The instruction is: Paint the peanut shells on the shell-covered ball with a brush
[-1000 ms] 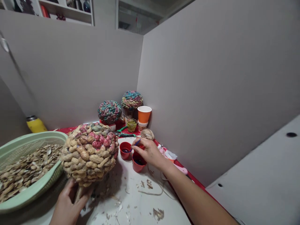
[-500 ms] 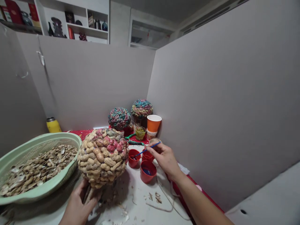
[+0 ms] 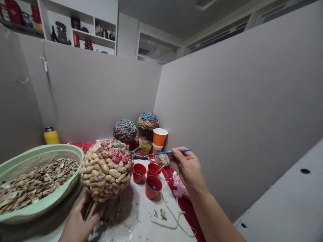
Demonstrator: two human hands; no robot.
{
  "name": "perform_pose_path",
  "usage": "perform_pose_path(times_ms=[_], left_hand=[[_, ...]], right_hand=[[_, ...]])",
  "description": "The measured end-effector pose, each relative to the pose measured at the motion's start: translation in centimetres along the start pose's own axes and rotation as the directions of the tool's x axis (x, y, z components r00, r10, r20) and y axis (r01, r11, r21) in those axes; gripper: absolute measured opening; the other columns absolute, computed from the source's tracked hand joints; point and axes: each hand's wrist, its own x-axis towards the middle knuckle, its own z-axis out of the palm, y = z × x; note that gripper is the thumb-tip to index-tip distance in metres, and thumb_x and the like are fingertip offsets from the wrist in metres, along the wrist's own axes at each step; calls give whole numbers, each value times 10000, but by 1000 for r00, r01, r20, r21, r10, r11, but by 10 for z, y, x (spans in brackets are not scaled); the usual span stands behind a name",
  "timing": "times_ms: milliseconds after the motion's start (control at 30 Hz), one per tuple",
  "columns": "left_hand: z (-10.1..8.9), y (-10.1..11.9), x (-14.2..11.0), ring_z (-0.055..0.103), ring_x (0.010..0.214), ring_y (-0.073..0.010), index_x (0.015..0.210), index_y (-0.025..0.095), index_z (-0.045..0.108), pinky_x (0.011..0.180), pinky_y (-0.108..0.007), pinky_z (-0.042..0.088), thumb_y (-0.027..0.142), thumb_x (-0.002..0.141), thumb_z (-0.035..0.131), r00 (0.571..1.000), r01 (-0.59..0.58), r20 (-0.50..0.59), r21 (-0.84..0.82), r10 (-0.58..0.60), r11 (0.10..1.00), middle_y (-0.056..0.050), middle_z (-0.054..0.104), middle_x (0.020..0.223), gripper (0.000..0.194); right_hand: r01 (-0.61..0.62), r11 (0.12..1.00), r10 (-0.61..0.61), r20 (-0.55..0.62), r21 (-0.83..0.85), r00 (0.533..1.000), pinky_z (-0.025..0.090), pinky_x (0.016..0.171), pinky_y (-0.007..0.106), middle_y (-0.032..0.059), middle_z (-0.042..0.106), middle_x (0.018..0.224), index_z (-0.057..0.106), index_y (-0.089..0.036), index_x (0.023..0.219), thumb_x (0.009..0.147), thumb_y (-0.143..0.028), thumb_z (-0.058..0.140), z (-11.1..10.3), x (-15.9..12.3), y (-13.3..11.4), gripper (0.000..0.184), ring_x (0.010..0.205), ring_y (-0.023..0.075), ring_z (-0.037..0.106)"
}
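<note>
My left hand (image 3: 84, 213) grips the stem under a ball covered in peanut shells (image 3: 107, 173). Most shells on it are bare tan; a patch near the top is painted pink, with some grey-green ones. Between the fingertips of my right hand (image 3: 188, 164) is a thin blue paintbrush (image 3: 164, 153), level, its tip pointing left toward the ball without touching it. Below the brush stand three red cups: a front cup with dark blue liquid (image 3: 153, 188), a left cup (image 3: 139, 173) with dark liquid, and a rear cup (image 3: 154, 169) with a stick in it.
A green basket (image 3: 73, 176) of shells stands left, with a yellow jar (image 3: 51, 136) behind. Two painted balls (image 3: 124, 130), an orange cup (image 3: 160, 136), green-handled pliers (image 3: 141, 157) and a twine roll (image 3: 162, 159) are at the back. Grey panels (image 3: 227, 111) enclose the table.
My right hand has lifted the paintbrush out of the left red cup and drawn it up and right. The left hand still holds the ball's stem. The view has shifted slightly.
</note>
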Motion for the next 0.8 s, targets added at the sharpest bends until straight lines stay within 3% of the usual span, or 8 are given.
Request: perform_pose_path(times_ms=[167, 300, 467, 600, 800], left_hand=[[3, 7, -2, 717, 1164, -430, 1154, 64, 727, 1031, -511, 556, 401, 589, 737, 999, 8, 39, -29, -7, 1000, -225, 781, 1224, 658], [4, 12, -4, 726, 1158, -410, 1104, 102, 743, 1017, -466, 575, 350, 575, 720, 999, -7, 34, -93, 11, 996, -190, 792, 1219, 585], [7, 3, -4, 717, 1187, -374, 1072, 158, 758, 996, -396, 593, 268, 611, 725, 996, -55, 66, -163, 66, 985, -118, 817, 1197, 476], [12, -5, -5, 730, 1162, -370, 1094, 152, 770, 970, -390, 608, 233, 617, 715, 997, -81, -13, -221, 80, 972, -107, 826, 1175, 486], [10, -2, -5, 688, 1232, -371, 1055, 181, 781, 997, -375, 596, 179, 604, 742, 996, -27, 71, -248, 46, 968, -84, 836, 1149, 452]], right_hand=[[119, 991, -123, 61, 69, 991, 510, 439, 193, -14, 745, 643, 658, -208, 773, 708, -452, 891, 28, -25, -48, 343, 462, 102, 630], [361, 932, -362, 177, 41, 915, 609, 665, 228, 6, 793, 766, 673, -220, 818, 863, -324, 794, 51, -51, -74, 166, 703, 143, 757], [605, 796, -593, 252, 34, 765, 619, 775, 311, 11, 787, 842, 679, -221, 911, 908, -145, 712, 71, -71, -70, 82, 796, 165, 759], [720, 694, -682, 330, 7, 653, 611, 758, 351, 24, 789, 837, 691, -217, 921, 907, -106, 685, 82, -71, -59, 112, 757, 187, 763], [750, 662, -677, 422, -9, 603, 613, 743, 344, 36, 798, 877, 699, -237, 954, 901, -71, 660, 83, -70, -49, 178, 797, 192, 757]])
